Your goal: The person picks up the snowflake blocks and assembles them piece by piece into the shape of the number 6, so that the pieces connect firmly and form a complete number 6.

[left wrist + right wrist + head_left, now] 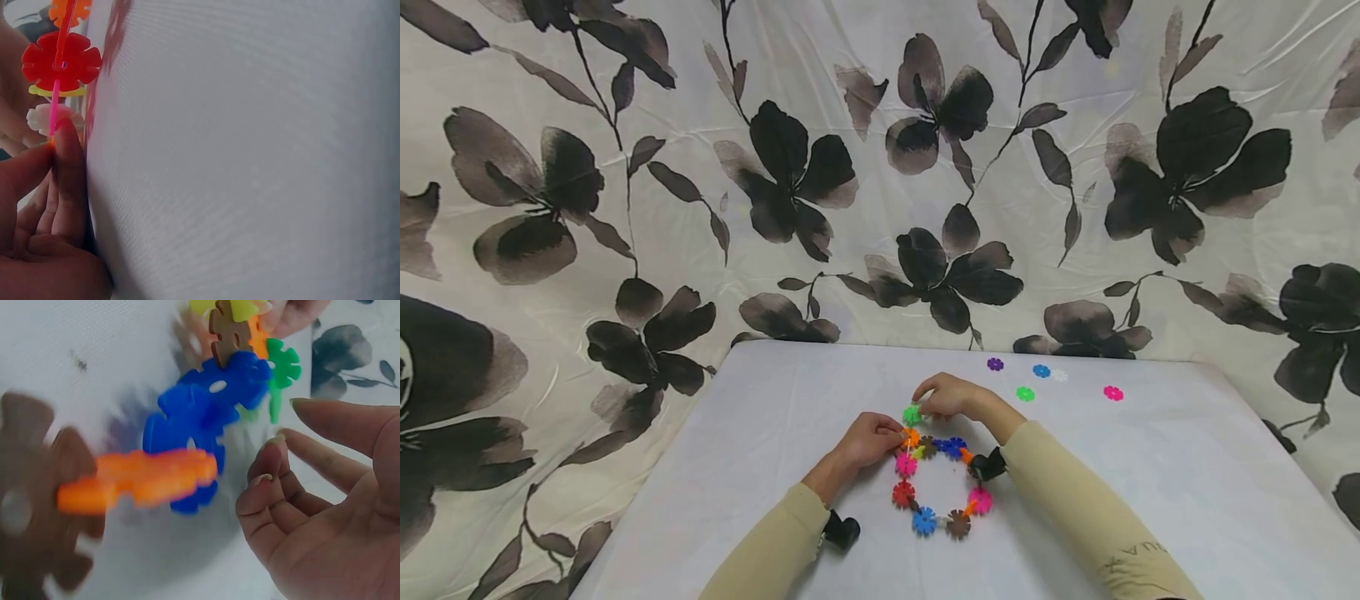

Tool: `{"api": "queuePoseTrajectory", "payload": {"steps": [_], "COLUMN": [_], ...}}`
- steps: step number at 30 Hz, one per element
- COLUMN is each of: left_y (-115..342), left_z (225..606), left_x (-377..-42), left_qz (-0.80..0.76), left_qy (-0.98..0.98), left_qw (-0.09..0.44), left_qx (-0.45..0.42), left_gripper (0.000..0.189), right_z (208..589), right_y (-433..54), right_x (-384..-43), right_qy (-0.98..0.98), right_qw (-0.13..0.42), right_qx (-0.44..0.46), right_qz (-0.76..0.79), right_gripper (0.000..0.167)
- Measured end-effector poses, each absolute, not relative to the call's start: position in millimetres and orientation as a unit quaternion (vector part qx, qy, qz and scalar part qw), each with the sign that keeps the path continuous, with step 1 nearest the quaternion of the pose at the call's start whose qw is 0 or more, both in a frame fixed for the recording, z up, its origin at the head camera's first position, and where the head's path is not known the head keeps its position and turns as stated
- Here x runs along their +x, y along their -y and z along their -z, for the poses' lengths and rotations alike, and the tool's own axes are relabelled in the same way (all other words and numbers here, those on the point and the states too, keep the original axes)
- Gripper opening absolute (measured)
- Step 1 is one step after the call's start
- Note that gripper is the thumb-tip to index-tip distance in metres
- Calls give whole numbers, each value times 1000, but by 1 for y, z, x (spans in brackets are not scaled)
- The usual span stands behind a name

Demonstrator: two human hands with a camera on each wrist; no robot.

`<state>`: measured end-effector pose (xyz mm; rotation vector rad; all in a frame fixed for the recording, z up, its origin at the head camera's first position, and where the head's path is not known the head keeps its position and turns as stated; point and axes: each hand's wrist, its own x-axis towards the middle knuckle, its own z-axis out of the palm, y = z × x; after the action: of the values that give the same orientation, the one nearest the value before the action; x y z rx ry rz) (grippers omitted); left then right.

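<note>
A ring of linked flower-shaped plastic discs lies on the white table, with a red disc (903, 494), a blue disc (924, 522) and a brown disc (958, 524) along its near side. My left hand (868, 439) pinches an orange disc (912, 437) at the ring's far left; in the left wrist view its thumb and finger (67, 181) meet at a small orange edge. Beyond it a green disc (912, 415) joins on, also seen in the right wrist view. My right hand (951, 395) is beside that green disc, thumb and index finger apart, with nothing between them.
Loose discs lie at the back right of the table (1150, 467): purple (995, 364), blue (1041, 371), white (1059, 376), green (1026, 393) and pink (1113, 392). A floral cloth (850, 192) hangs behind the table's far edge.
</note>
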<state>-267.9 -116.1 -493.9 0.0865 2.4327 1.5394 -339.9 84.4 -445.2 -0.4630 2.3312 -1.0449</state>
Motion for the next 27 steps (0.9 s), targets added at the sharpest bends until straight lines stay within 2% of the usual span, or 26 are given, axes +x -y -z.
{"api": "queuePoseTrajectory", "payload": {"steps": [6,14,27], "left_y": [116,117,116], "left_z": [492,493,494], "left_x": [-269,-268,-267], "left_qz": [-523,-529,-519], "left_qy": [-843,-838,-845], "left_qw": [128,132,126], "left_qx": [21,27,23], "left_gripper": [20,19,19], "right_z": [436,438,444], "right_y": [-107,-147,-209], "right_x": [-334,-322,-304], "right_qy": [-877,-900,-919], "right_qw": [239,161,73], "right_qx": [-174,-184,-183], "right_qz": [380,361,340], "right_gripper": [36,35,31]}}
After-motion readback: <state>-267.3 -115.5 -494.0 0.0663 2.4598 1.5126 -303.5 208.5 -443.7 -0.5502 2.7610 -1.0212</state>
